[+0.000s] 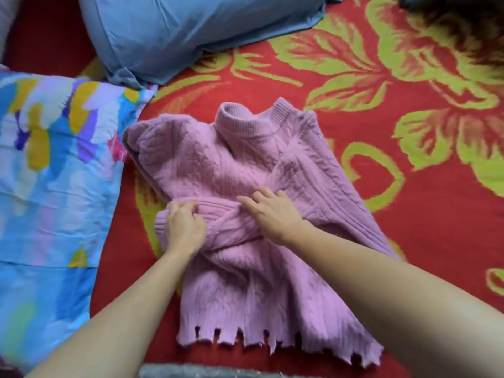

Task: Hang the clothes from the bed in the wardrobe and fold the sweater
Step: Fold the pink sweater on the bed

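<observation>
head view shows the pink sweater [245, 165] laid on the red flowered bedcover [381, 214] at the middle of the frame, its collar [240, 121] turned to twelve o'clock and its ragged hem [245, 334] to six o'clock. one sleeve [226, 214] is laid across the chest, with its cuff end toward nine o'clock. that end is pinched by the left hand [185, 227], whose fingers are curled into the knit, while the sleeve is pressed down by the right hand [272, 216], whose fingers are spread and nearly straight, with nothing held. the step in hand is judged to be the squaring of this sleeve fold. it is done well if the sleeve is drawn level across the chest, the bunched cable knit under the right hand is smoothed outward, and the thick fabric is kept from rolling before any further fold is made. a blue pillow [177, 31] is seen at eleven o'clock and a patterned quilt [49, 159] at nine o'clock. no container is seen. the wardrobe is not in view, and no other clothes can be made out.
</observation>
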A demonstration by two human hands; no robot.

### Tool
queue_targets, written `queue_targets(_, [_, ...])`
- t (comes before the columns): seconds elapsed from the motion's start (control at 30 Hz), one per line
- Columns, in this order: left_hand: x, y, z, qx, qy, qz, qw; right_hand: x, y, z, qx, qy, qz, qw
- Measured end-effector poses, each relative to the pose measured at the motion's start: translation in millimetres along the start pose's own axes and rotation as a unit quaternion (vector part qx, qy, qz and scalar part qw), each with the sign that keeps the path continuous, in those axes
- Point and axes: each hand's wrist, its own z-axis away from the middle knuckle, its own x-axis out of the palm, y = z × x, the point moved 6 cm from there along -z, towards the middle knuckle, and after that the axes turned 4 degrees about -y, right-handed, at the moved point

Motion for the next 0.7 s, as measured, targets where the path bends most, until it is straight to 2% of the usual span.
queue_targets(0.03, [-1, 0, 0, -0.002, 0.005, 0.005, 1.000, 6, 5, 0, -0.001, -0.022, 0.002, 1.000])
queue_targets(0.17, [-16, 12, -8, 0.022, 0.022, 0.004, 1.000, 3, 78, 38, 0.031, -0.001, -0.010, 0.999])
queue_targets(0.3, [-10, 57, -13, 0.057, -0.007, -0.020, 0.998, -10, 199, 112, 0.136, -0.023, 0.023, 0.990])
queue_targets(0.47, [0, 111, -25, 0.100, -0.004, -0.024, 0.995, -30, 339, 194, 0.271, -0.103, 0.138, 0.947])
queue_targets(0.5, [-1, 119, -33, 0.106, 0.006, -0.025, 0.994, -31, 363, 200, 0.299, -0.123, 0.140, 0.936])
queue_targets(0.57, [-3, 131, -55, 0.124, 0.025, -0.049, 0.991, -32, 392, 199, 0.365, -0.147, 0.062, 0.917])
queue_targets(0.63, [0, 141, -82, 0.143, 0.029, -0.079, 0.986, -39, 389, 181, 0.419, -0.103, 0.012, 0.902])
queue_targets(0.7, [5, 148, -112, 0.159, 0.028, -0.094, 0.982, -49, 368, 141, 0.397, 0.029, -0.004, 0.917])
